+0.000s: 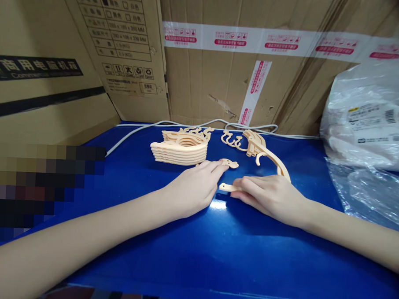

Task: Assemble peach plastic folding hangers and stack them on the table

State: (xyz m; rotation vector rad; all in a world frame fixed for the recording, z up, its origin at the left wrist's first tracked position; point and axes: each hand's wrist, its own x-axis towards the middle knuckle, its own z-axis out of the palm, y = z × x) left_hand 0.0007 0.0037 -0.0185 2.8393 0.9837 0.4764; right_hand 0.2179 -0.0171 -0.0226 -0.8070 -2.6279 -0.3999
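Observation:
Both my hands rest on a blue table [181,254]. My left hand [194,186] lies flat with fingers stretched out, its fingertips touching the hook end of a peach plastic hanger piece [231,163]. My right hand [270,194] is curled over another peach hanger [278,164], pinching its lower end [226,187] against the table. A neat stack of peach hangers [181,146] lies just beyond my left hand. A looser bunch of hangers [249,143] lies beyond my right hand.
Cardboard boxes [223,67] wall off the back and left of the table. A white cable [200,124] runs along the back edge. Clear plastic bags [368,130] with a labelled packet sit at the right. A blurred patch covers the left.

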